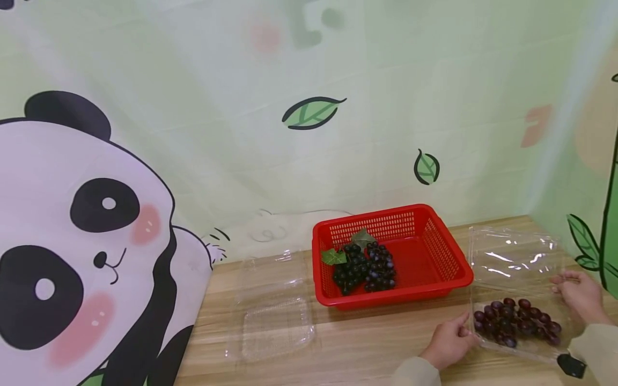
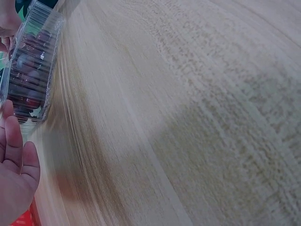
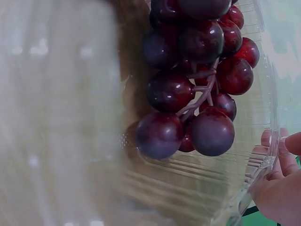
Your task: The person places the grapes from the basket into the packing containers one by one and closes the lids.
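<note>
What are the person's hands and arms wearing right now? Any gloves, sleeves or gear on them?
Both hands are bare, no gloves. The left hand comes out of a light beige long sleeve, and the right hand wears a sleeve of the same colour. A small black device shows by the right sleeve's cuff; what it is I cannot tell. No rings or markings are visible.

I work at a staged set, more like a playful demo corner than a real kitchen or shop. Behind my wooden bench hangs a printed backdrop, pale green, with a big cartoon panda, drawn leaves and bamboo; it wraps round the right side too and creases like a sheet. On the bench stand only props: a red basket with dark grapes, clear plastic boxes, and one open box of red grapes before me.
</note>
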Demonstrator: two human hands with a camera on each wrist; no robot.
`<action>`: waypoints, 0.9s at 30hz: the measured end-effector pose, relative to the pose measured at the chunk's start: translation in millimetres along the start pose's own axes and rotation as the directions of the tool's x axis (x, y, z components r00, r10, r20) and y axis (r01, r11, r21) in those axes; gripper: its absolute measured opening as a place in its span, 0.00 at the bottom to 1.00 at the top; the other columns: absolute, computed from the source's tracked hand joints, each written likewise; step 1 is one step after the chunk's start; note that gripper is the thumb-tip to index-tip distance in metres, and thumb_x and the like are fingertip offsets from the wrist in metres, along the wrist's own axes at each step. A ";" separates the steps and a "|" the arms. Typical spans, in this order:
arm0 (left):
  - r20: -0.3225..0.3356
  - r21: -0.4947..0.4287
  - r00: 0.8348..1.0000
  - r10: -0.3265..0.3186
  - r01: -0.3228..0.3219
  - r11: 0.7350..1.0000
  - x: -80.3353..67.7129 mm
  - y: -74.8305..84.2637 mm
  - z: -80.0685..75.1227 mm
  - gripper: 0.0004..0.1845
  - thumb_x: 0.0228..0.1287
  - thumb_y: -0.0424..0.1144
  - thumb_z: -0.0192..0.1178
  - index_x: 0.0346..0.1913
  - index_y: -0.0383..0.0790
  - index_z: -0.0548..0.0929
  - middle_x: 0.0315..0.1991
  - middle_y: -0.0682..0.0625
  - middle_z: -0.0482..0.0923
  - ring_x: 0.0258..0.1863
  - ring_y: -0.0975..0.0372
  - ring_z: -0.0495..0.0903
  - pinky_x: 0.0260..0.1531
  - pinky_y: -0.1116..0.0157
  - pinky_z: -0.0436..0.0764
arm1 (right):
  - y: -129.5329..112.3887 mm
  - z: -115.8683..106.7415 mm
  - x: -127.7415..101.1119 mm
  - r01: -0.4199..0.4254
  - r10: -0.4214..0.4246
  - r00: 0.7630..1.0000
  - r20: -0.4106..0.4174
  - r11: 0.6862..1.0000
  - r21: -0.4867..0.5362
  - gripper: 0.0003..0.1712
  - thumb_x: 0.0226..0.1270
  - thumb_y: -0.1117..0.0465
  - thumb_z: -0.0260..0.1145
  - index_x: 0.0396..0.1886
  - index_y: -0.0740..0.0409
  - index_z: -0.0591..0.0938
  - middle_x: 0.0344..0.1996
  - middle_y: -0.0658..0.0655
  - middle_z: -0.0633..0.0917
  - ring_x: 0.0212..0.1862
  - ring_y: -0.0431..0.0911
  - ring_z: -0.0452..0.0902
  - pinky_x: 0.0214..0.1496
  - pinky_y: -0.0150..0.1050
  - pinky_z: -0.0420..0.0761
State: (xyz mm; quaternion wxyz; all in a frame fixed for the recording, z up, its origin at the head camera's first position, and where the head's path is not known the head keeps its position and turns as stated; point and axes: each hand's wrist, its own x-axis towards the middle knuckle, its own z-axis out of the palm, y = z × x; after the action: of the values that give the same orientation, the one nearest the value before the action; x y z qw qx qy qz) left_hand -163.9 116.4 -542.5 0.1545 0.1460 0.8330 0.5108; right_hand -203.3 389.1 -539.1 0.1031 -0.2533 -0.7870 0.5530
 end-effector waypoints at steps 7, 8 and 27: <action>0.005 -0.002 1.000 -0.007 0.007 1.000 0.9 -1.7 1.2 0.27 0.52 0.33 0.60 0.58 0.45 0.71 0.19 0.59 0.74 0.16 0.75 0.63 0.17 0.79 0.66 | 0.5 -4.2 -1.2 0.000 -0.001 0.999 0.037 0.999 0.038 0.14 0.54 0.76 0.45 0.42 0.77 0.60 0.15 0.25 0.68 0.20 0.25 0.69 0.21 0.31 0.71; 0.008 -0.007 1.000 -0.013 0.013 1.000 1.0 -1.7 1.2 0.27 0.52 0.33 0.60 0.59 0.45 0.71 0.19 0.59 0.74 0.16 0.75 0.63 0.17 0.78 0.66 | 2.2 -5.2 -0.5 0.007 -0.009 0.999 0.049 0.999 0.039 0.14 0.54 0.76 0.46 0.42 0.78 0.60 0.15 0.25 0.68 0.20 0.26 0.69 0.21 0.30 0.71; 0.019 -0.019 0.999 -0.045 0.045 0.999 3.8 -2.4 3.4 0.27 0.52 0.34 0.60 0.58 0.46 0.72 0.20 0.60 0.73 0.16 0.74 0.63 0.17 0.77 0.66 | 23.5 -10.4 3.9 -0.018 0.009 0.997 0.075 0.993 0.120 0.10 0.59 0.73 0.49 0.32 0.54 0.63 0.17 0.22 0.70 0.22 0.23 0.70 0.21 0.28 0.73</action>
State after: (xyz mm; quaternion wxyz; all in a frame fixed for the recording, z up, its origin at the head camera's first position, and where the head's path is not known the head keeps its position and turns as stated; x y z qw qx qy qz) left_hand -166.2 119.6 -546.6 0.1749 0.1303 0.8297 0.5139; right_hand -195.3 405.8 -557.4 0.0853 -0.2311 -0.7537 0.6093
